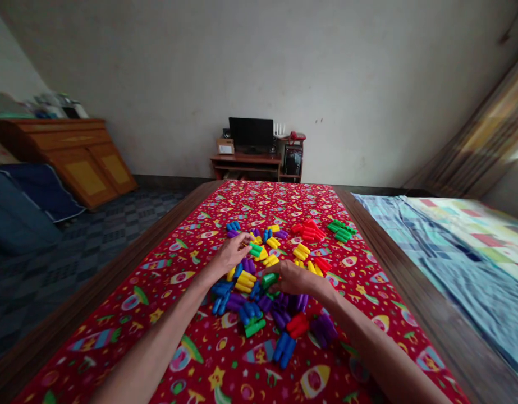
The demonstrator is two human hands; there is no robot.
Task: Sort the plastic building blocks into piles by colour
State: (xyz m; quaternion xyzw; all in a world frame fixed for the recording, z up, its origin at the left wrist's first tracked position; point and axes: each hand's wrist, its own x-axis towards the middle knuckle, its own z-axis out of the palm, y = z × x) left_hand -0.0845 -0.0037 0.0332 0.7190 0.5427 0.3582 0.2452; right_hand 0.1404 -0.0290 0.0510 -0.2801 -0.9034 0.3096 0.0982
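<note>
My left hand (pixel 234 251) is over the far left of a loose pile, its fingers closed on the end of a green plastic building piece (pixel 255 249). Closer to me, my right hand (pixel 291 276) curls its fingers around another green building piece (pixel 270 279); part of that piece is hidden by the fingers. The pieces look like paired tubes. Yellow pieces (pixel 245 281) lie between and beyond the hands. Blue pieces (pixel 220 297) and purple pieces (pixel 280 315) are heaped on the near side. A red piece (pixel 298 325) and a blue piece (pixel 284 350) lie nearest me.
Red pieces (pixel 309 231) and green pieces (pixel 342 230) form separate groups at the far right. A red patterned cloth (pixel 157 331) covers the wooden table (pixel 380 247). Beyond stands a desk with a monitor (pixel 251 133); a bed (pixel 452 247) is at the right.
</note>
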